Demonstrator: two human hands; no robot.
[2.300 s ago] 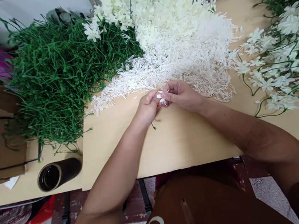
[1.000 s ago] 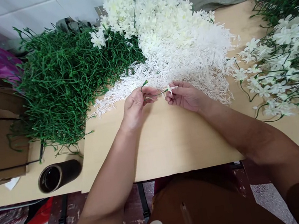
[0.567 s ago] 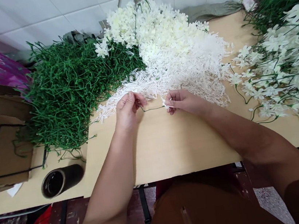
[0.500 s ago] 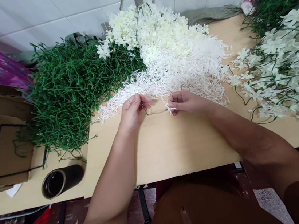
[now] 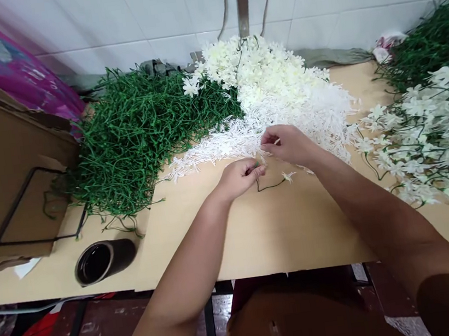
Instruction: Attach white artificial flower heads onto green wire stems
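I see left hand pinching green stem, centre of frame, white flower at stem's right end. Right hand at white filament pile, fingers narrow; cannot tell if holding.

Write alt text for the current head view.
Left hand holds a green stem with a white flower at its end; right hand is at a heap of white strands. Around them on the table: piled greenery, loose blossoms, stemmed flowers at right, a dark cup at left.
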